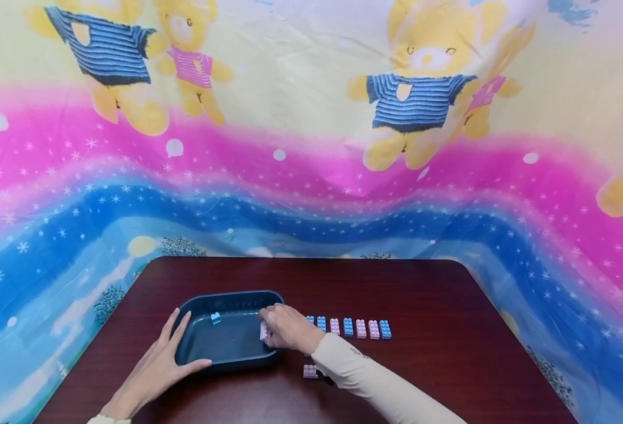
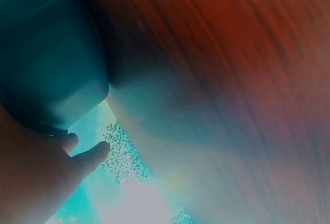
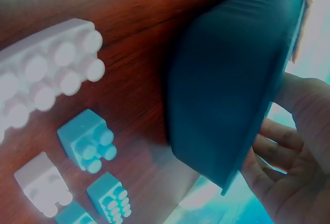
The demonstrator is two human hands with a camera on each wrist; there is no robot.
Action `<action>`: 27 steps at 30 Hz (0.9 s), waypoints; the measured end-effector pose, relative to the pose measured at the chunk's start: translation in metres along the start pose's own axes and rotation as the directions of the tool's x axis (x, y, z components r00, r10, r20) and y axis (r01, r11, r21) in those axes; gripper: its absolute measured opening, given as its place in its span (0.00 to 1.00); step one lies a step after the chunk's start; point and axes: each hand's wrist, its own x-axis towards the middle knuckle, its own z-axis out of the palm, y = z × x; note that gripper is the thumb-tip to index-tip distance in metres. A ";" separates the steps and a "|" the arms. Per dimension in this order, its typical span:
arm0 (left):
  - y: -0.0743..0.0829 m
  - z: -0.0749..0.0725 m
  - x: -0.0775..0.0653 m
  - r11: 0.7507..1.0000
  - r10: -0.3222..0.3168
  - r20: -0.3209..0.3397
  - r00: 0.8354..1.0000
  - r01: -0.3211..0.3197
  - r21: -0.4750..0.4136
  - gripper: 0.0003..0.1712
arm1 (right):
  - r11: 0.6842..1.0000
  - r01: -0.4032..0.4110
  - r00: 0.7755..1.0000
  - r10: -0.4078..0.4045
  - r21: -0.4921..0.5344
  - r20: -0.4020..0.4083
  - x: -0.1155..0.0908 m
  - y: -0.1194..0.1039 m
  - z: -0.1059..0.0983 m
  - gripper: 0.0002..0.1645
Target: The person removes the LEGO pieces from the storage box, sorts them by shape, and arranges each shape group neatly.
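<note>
A dark teal tray [image 1: 227, 360] sits on the table, with a small blue toy brick [image 1: 215, 318] near its back left. My left hand [image 1: 155, 359] is at the tray's left end, its fingers spread and nearly straight along the rim and its thumb over the front rim. At the right end, my right hand [image 1: 290, 328] reaches over the rim and pinches a pink toy brick [image 1: 264, 331] inside the tray. In the right wrist view the right hand [image 3: 294, 152] shows beyond the tray wall [image 3: 221, 90], which hides the brick.
Right of the tray, pink and blue bricks [image 1: 348, 327] stand in a row on the dark red table [image 1: 375, 288]. Nearer the front lies another pink brick [image 1: 310, 371], partly beside the right sleeve [image 1: 364, 371]. A bear-printed cloth [image 1: 290, 194] hangs behind the table.
</note>
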 end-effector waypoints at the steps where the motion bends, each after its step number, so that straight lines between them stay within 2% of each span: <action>1: 0.000 0.000 0.000 1.000 -0.001 0.003 1.000 0.001 -0.001 0.71 | 1.000 0.000 1.000 0.000 0.006 -0.001 0.000 0.001 -0.002 0.23; 9: -0.001 0.000 0.000 1.000 -0.002 0.003 1.000 0.002 0.003 0.71 | 0.996 -0.005 1.000 0.006 0.090 -0.011 -0.008 0.013 -0.018 0.25; 14: -0.001 0.000 0.001 1.000 -0.003 0.008 1.000 0.003 0.000 0.71 | 0.984 0.029 0.996 -0.014 0.174 -0.089 -0.017 0.025 -0.027 0.25; 19: 0.000 0.000 0.001 1.000 -0.019 0.022 1.000 0.019 0.001 0.71 | 0.981 0.060 0.985 -0.029 0.184 -0.167 -0.027 0.040 -0.033 0.21; 27: 0.001 0.000 0.002 1.000 -0.020 0.024 1.000 0.020 0.010 0.72 | 0.976 -0.051 0.987 0.082 0.212 -0.139 -0.051 0.071 -0.035 0.20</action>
